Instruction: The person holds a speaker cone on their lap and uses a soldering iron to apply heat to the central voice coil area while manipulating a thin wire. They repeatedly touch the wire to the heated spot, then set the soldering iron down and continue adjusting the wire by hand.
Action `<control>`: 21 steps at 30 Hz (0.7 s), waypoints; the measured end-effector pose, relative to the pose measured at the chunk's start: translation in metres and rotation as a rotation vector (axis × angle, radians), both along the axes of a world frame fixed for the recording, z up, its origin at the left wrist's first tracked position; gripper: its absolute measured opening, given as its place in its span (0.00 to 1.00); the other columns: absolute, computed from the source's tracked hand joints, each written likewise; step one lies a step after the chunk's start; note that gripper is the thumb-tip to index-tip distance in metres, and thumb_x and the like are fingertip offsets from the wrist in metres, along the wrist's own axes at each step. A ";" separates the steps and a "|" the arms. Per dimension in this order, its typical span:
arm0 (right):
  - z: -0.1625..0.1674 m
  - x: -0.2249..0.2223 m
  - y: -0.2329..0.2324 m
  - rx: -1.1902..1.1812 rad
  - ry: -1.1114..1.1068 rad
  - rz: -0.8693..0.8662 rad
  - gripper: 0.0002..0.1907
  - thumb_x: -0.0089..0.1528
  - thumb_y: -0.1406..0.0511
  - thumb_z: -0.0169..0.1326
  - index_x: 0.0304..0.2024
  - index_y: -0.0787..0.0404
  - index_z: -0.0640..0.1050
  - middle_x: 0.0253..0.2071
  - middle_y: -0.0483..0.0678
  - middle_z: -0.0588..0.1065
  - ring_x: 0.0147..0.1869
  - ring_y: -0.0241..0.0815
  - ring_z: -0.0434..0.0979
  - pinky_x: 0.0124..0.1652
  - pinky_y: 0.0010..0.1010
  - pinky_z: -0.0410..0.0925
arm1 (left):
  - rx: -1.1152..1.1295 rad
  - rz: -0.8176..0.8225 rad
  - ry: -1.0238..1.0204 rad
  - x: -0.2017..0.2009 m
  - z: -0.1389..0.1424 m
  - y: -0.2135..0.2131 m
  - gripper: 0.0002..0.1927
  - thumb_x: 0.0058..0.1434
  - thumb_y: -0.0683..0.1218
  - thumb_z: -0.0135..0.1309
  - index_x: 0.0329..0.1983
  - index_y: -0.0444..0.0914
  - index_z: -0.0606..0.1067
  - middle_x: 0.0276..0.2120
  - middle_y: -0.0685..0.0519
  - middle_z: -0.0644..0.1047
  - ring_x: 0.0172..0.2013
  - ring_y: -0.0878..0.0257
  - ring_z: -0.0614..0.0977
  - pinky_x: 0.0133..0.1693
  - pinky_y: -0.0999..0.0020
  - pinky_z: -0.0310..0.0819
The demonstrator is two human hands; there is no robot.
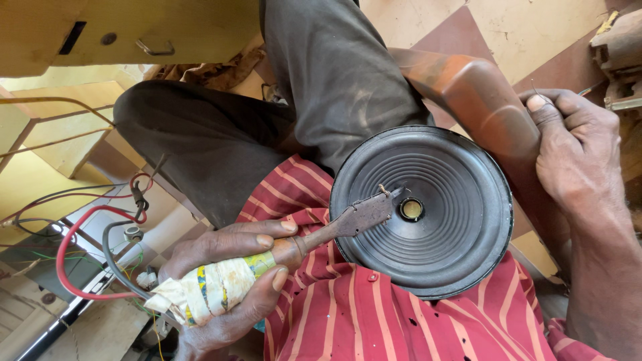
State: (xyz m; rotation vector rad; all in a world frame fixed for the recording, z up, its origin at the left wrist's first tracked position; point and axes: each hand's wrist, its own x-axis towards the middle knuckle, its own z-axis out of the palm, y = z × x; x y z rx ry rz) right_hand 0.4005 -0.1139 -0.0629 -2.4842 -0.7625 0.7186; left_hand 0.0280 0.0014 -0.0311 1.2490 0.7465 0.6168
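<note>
A round black speaker cone (428, 257) rests on my lap against my red striped shirt (374, 321). Its small brass-coloured centre (411, 209) faces up. My left hand (227, 267) grips the taped, paper-wrapped handle of a soldering iron (334, 230). The iron's rusty flat tip lies over the cone just left of the centre. My right hand (578, 150) is at the speaker's right edge, with thumb and forefinger pinching a thin wire (535, 88) that sticks upward.
Red, black and grey wires (87, 247) loop at the left beside yellow wooden boxes (47, 134). My dark trouser legs (321, 80) stretch upward. An orange-brown curved part (468, 87) lies under my right hand, on a tiled floor (521, 27).
</note>
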 end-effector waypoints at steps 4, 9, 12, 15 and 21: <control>-0.001 0.000 0.000 0.027 0.027 -0.018 0.10 0.72 0.65 0.50 0.49 0.63 0.81 0.38 0.48 0.79 0.40 0.30 0.74 0.40 0.26 0.67 | -0.012 -0.008 0.046 0.001 0.005 0.002 0.18 0.57 0.33 0.61 0.51 0.32 0.75 0.50 0.31 0.82 0.47 0.51 0.89 0.51 0.60 0.88; -0.001 0.002 -0.001 0.019 -0.017 0.020 0.10 0.73 0.66 0.51 0.49 0.65 0.81 0.37 0.49 0.78 0.40 0.31 0.75 0.40 0.26 0.67 | 0.099 -0.038 0.144 0.002 0.008 0.007 0.17 0.55 0.35 0.63 0.49 0.34 0.76 0.48 0.35 0.84 0.42 0.56 0.90 0.49 0.64 0.87; -0.001 0.001 0.000 0.050 0.026 -0.006 0.10 0.72 0.65 0.50 0.48 0.65 0.80 0.37 0.48 0.78 0.40 0.30 0.74 0.40 0.26 0.67 | 0.143 -0.045 0.082 0.004 0.005 0.008 0.17 0.57 0.35 0.63 0.50 0.34 0.75 0.45 0.36 0.84 0.46 0.54 0.90 0.48 0.66 0.88; 0.001 0.000 0.000 0.046 0.005 0.007 0.10 0.72 0.66 0.50 0.48 0.66 0.80 0.36 0.49 0.78 0.40 0.31 0.74 0.40 0.26 0.67 | -0.007 -0.003 0.045 0.004 0.006 0.005 0.17 0.58 0.33 0.62 0.51 0.32 0.76 0.50 0.32 0.82 0.47 0.51 0.90 0.50 0.61 0.89; 0.003 -0.001 0.002 0.045 -0.011 0.034 0.10 0.72 0.66 0.50 0.48 0.66 0.80 0.36 0.50 0.77 0.40 0.32 0.74 0.40 0.27 0.67 | -0.057 0.009 0.127 0.002 0.011 0.003 0.17 0.55 0.33 0.61 0.48 0.30 0.76 0.48 0.30 0.83 0.44 0.49 0.90 0.47 0.60 0.88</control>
